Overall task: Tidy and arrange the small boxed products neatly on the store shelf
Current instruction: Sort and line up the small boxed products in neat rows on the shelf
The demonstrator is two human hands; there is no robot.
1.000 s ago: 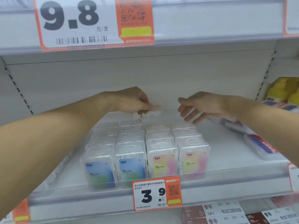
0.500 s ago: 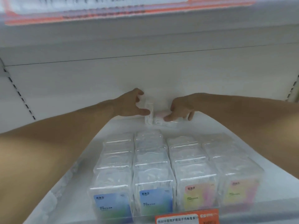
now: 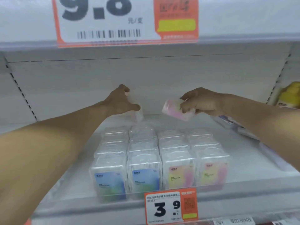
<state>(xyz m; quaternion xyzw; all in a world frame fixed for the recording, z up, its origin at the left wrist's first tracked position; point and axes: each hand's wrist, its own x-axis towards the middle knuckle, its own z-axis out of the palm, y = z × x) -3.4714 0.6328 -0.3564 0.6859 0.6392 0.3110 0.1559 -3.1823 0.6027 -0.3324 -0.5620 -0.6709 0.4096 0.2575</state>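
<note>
Several clear plastic boxes point(image 3: 159, 153) stand in four rows on the white shelf point(image 3: 243, 153); the two left rows have blue labels, the two right rows pink-yellow labels. My left hand point(image 3: 121, 102) reaches to the back of the shelf and grips a clear box point(image 3: 137, 113) between thumb and fingers; it is blurred. My right hand point(image 3: 197, 102) holds a pink-labelled box point(image 3: 174, 109) tilted above the shelf, behind the right rows.
A shelf above carries a 9.8 price tag point(image 3: 107, 20). The front rail holds a 3.9 price tag point(image 3: 170, 207). Flat packs point(image 3: 232, 125) lie at the right under my right forearm. A yellow package point(image 3: 290, 95) stands at far right.
My right hand has lifted the pink box off the back of the shelf and moved it right. My left hand has closed on the clear box. The camera has pulled back.
</note>
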